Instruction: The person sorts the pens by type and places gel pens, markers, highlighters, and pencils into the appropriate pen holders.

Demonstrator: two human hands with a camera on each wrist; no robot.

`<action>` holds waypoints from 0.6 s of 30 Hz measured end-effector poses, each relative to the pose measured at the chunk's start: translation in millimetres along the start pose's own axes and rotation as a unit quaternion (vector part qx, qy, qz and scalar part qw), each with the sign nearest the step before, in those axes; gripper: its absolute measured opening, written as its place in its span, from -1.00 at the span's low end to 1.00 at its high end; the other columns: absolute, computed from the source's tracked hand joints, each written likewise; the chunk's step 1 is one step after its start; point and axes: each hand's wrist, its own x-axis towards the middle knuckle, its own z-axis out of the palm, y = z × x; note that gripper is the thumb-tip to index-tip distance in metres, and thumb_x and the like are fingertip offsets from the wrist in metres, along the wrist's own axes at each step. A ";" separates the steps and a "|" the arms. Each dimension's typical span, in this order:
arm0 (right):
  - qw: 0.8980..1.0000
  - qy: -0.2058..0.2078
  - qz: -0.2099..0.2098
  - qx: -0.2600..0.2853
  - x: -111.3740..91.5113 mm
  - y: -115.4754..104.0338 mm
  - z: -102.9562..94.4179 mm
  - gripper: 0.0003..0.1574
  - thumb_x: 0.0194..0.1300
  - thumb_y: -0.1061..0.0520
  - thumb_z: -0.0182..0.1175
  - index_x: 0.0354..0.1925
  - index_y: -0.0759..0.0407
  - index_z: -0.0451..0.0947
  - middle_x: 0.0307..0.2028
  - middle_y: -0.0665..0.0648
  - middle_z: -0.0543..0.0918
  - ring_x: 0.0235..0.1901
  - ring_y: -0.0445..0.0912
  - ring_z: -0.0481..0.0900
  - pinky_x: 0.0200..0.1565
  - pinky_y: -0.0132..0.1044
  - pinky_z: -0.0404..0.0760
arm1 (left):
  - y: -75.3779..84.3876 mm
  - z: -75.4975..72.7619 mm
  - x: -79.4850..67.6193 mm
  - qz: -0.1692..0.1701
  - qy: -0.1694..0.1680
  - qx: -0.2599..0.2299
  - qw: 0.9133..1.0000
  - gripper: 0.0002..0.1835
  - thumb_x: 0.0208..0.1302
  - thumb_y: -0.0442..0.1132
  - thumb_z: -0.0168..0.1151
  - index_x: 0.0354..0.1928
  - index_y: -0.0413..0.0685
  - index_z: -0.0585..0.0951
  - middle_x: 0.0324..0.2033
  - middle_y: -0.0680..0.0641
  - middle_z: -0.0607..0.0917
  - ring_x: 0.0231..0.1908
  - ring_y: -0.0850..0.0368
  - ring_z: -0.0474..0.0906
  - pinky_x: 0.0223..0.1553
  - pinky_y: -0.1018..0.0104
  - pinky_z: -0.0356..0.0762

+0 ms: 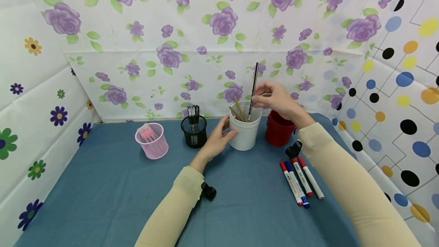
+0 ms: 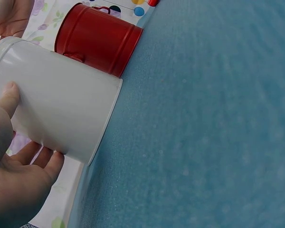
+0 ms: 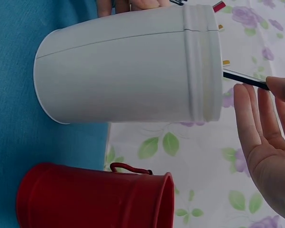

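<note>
A white bucket (image 1: 244, 137) stands upright on the blue cloth, with several thin pencils (image 1: 239, 109) leaning inside. My left hand (image 1: 216, 140) grips its left side; in the left wrist view the thumb lies on the near wall of the white bucket (image 2: 61, 102) and the fingertips (image 2: 53, 161) on the other side. Between thumb and fingers, my right hand (image 1: 274, 100) pinches a long black pencil (image 1: 254, 83) above the rim. The pencil's lower end is inside the bucket. In the right wrist view, the black pencil (image 3: 246, 79) crosses the rim below the thumb.
Right of the white bucket stands a red bucket (image 1: 277, 134), partly behind the right arm. Several markers (image 1: 302, 182) lie nearer on the cloth. A black mesh cup (image 1: 194, 136) with black pens and a pink cup (image 1: 156, 148) with pink-and-white items stand to the left.
</note>
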 end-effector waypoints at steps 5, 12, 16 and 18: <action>1.000 -0.008 0.009 -0.001 0.4 2.8 2.2 -0.63 0.48 0.28 0.34 0.16 0.31 0.50 -0.06 0.17 0.66 -0.08 0.00 0.78 0.08 0.01 0.75 | -0.3 0.2 -0.6 0.004 0.001 -0.001 1.000 -0.20 0.63 -0.02 0.19 0.72 0.24 0.03 0.62 -0.10 0.25 0.61 -0.01 0.16 0.57 0.01 0.20; 0.999 -0.018 0.015 -0.024 0.0 5.1 2.7 -0.58 0.48 0.26 0.34 0.23 0.30 0.50 0.00 0.23 0.65 -0.03 0.02 0.76 0.07 -0.06 0.76 | 0.9 0.2 -1.5 0.001 0.000 -0.001 1.000 -0.19 0.63 -0.02 0.19 0.72 0.21 0.02 0.62 -0.10 0.23 0.61 -0.01 0.15 0.57 0.04 0.22; 0.999 -0.016 0.010 -0.042 -1.2 7.2 1.2 -0.59 0.49 0.25 0.34 0.22 0.29 0.52 0.01 0.29 0.66 -0.01 0.06 0.76 0.11 -0.01 0.74 | 2.6 0.1 -1.8 -0.001 -0.001 -0.004 1.000 -0.19 0.62 0.00 0.19 0.72 0.23 0.02 0.62 -0.09 0.23 0.61 0.01 0.15 0.57 0.07 0.22; 0.998 -0.016 0.006 -0.052 -3.3 7.9 -0.2 -0.57 0.50 0.23 0.34 0.24 0.32 0.52 0.03 0.31 0.67 -0.01 0.07 0.76 0.11 0.01 0.74 | 2.3 0.0 -1.6 -0.002 -0.002 -0.004 1.000 -0.19 0.62 0.02 0.19 0.72 0.24 0.03 0.62 -0.07 0.23 0.61 0.02 0.16 0.56 0.08 0.23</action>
